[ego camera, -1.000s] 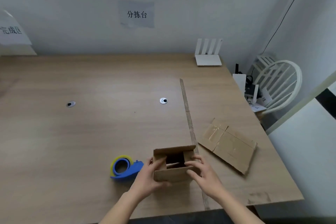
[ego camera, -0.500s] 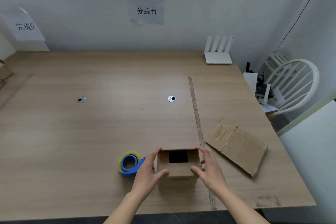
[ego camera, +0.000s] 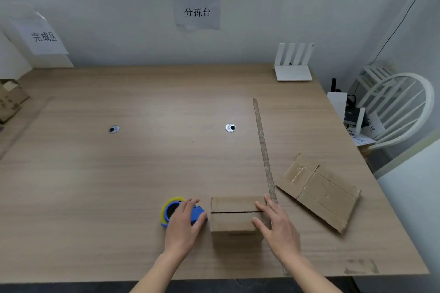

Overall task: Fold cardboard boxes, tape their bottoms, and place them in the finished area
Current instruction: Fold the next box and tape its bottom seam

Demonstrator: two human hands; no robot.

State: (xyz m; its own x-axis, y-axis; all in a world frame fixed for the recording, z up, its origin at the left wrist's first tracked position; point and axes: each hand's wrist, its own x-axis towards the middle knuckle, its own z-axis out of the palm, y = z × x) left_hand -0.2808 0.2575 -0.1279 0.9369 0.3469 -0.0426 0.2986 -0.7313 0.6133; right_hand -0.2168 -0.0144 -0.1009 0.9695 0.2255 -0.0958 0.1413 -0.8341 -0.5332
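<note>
A small brown cardboard box stands near the table's front edge, its top flaps folded shut with a dark seam across the middle. My right hand rests on the box's right side, its fingers straight. A blue and yellow tape dispenser lies just left of the box. My left hand lies over it, with the fingers stretched across the blue body and the thumb toward the box. Right of the box, a flattened cardboard box lies on the table.
A long strip of brown tape runs across the wooden table behind the box. A white router stands at the back right, and a white chair is beyond the right edge. Cardboard boxes sit at the far left under a paper sign.
The box's top flaps have been folded down and the opening is covered. My left hand left the box and moved left onto the tape dispenser. My right hand stays at the box's right side.
</note>
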